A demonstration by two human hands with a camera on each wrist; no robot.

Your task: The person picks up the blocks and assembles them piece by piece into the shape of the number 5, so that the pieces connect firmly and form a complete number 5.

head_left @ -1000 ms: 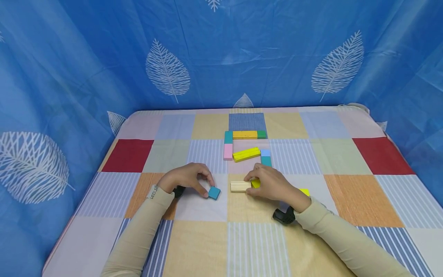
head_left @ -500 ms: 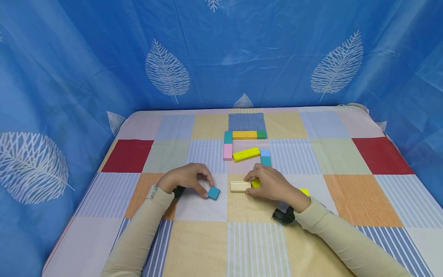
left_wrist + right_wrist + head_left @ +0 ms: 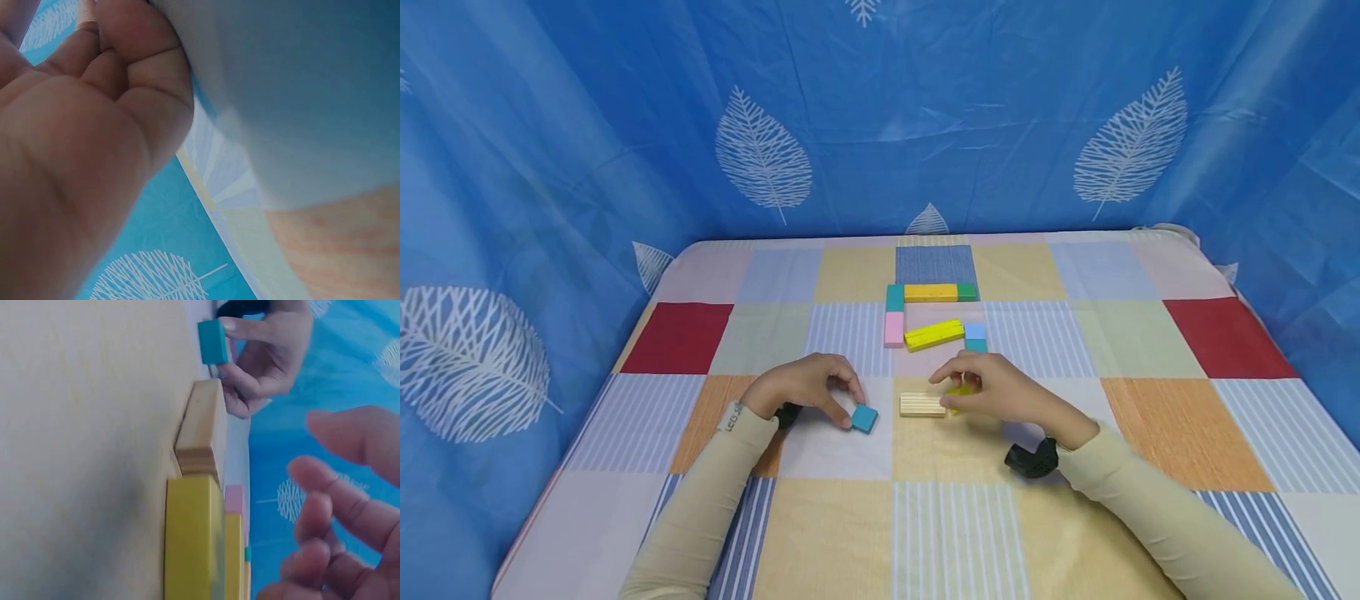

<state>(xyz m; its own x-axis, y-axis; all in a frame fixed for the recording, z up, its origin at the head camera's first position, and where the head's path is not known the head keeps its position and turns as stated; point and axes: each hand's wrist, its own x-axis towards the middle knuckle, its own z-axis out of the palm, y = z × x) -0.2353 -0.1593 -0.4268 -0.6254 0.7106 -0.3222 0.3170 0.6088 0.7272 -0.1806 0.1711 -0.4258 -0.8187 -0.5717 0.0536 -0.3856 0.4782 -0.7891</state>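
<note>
My left hand point(image 3: 808, 385) pinches a small teal-blue block point(image 3: 865, 418) between thumb and fingers, close over the cloth at the left. Beside it, to the right, lies a pale wooden block point(image 3: 919, 406) with a grooved top. End to end with that one is a yellow block point(image 3: 189, 540), mostly covered by the right hand in the head view. My right hand point(image 3: 1007, 396) hovers over these two blocks, thumb and fingers apart, nothing between them. In the right wrist view its fingers point(image 3: 365, 515) stand off to the side of the blocks.
Behind the hands, blocks form part of an outline: a teal one point(image 3: 895, 297), a pink one point(image 3: 893, 329), an orange-yellow one point(image 3: 930, 292) and a green end point(image 3: 967, 292). A grooved yellow block point(image 3: 934, 335) lies slanted inside, near a light-blue block point(image 3: 974, 331).
My right hand has let go of the wooden and yellow blocks and lifted slightly up and right, its fingers spreading. The left hand and its teal-blue block have stayed still.
</note>
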